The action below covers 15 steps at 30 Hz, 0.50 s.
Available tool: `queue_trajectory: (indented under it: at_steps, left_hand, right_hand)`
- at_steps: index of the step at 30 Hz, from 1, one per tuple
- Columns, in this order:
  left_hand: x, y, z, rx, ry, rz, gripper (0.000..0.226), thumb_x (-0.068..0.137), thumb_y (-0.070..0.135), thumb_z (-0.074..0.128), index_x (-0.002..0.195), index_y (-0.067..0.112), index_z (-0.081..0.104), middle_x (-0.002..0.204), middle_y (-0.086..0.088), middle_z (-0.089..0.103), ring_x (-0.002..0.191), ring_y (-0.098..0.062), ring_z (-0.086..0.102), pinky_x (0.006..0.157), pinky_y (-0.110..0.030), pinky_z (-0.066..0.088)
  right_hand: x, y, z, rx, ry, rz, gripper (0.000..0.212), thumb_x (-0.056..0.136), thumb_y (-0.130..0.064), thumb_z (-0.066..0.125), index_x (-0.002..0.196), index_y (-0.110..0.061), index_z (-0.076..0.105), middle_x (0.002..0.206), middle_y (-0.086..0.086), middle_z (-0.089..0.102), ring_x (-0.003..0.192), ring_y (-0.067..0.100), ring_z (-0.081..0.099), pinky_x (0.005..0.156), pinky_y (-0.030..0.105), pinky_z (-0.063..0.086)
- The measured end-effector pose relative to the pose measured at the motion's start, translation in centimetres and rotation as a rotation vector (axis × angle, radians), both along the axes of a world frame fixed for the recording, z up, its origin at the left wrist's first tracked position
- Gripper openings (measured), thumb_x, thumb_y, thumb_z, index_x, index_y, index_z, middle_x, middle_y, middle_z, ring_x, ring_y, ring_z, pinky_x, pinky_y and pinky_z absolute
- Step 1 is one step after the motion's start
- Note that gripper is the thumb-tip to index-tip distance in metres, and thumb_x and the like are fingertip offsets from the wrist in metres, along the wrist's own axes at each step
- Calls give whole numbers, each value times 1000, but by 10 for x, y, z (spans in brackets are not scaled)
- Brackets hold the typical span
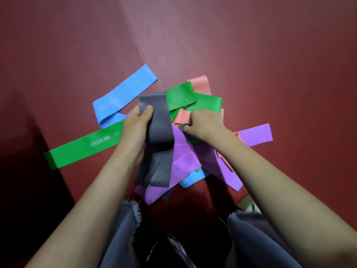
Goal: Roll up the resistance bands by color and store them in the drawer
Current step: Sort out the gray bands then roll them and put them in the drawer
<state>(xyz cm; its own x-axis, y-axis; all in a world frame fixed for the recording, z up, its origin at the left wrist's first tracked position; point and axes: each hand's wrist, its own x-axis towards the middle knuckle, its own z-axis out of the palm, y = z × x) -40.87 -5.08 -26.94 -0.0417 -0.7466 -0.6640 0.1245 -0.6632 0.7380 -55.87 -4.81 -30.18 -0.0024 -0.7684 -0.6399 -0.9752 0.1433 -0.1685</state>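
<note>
A heap of flat resistance bands lies on the dark red floor mat (251, 55). My left hand (135, 128) grips grey bands (158, 122) lifted above the heap, their ends hanging down. My right hand (204, 122) is closed, pinching another grey band end (182, 128) on top of the purple bands (185, 157). A blue band (123, 93) lies at the upper left. One green band (81, 147) stretches left, and another green band (185, 97) lies behind the hands. Pink bands (201, 84) sit at the top of the heap. No drawer is in view.
A seam in the mat (133, 35) runs diagonally from the top toward the heap. My knees in grey frayed shorts (119, 229) fill the bottom of the view. A pale rounded object (249, 204) peeks out beside my right arm. A dark shadow covers the lower left.
</note>
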Motion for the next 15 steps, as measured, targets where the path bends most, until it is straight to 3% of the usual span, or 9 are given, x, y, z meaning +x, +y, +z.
queue_trajectory:
  at_steps: [3, 5, 8, 10, 12, 15]
  left_hand:
    - [1, 2, 0, 2, 13, 8, 22, 94, 13, 40, 86, 21, 58, 64, 14, 69, 62, 0, 61, 66, -19, 51]
    - [2, 3, -1, 4, 24, 22, 22, 94, 13, 39, 86, 21, 58, 63, 15, 69, 62, 1, 62, 66, -18, 52]
    - [5, 3, -3, 17, 39, 59, 22, 94, 13, 40, 86, 21, 59, 63, 14, 69, 61, -1, 62, 67, -19, 52]
    - [4, 2, -3, 15, 42, 71, 22, 94, 14, 40, 87, 22, 59, 64, 15, 69, 62, 0, 62, 67, -18, 52]
    - [2, 1, -2, 15, 49, 83, 21, 94, 14, 40, 87, 22, 58, 64, 16, 69, 62, 2, 63, 65, -16, 52]
    - [-2, -2, -1, 19, 52, 109, 21, 94, 15, 40, 85, 21, 58, 67, 12, 69, 66, -5, 63, 68, -21, 53]
  right_hand:
    - [-4, -5, 9, -71, -41, -70, 24, 82, -30, 53, 91, -9, 61, 105, 17, 64, 99, 33, 58, 68, 29, 32]
    - [-8, -6, 13, -161, -135, -252, 12, 81, -26, 52, 73, -17, 54, 87, 12, 62, 88, 30, 55, 67, 29, 32]
    - [-13, -7, 9, -242, -447, -699, 30, 79, -14, 52, 54, -19, 38, 57, 4, 44, 62, 21, 42, 61, 31, 31]
    - [-16, -11, 13, -283, -723, -995, 33, 79, -5, 50, 53, -18, 35, 52, 2, 32, 54, 16, 32, 55, 30, 27]
    - [-18, -11, 19, -289, -859, -1091, 34, 82, -1, 47, 54, -17, 36, 52, 0, 33, 53, 12, 30, 53, 28, 26]
    - [-18, -9, 32, -325, -1030, -1126, 33, 86, 2, 44, 59, -16, 42, 38, -13, 44, 41, -1, 38, 45, 14, 31]
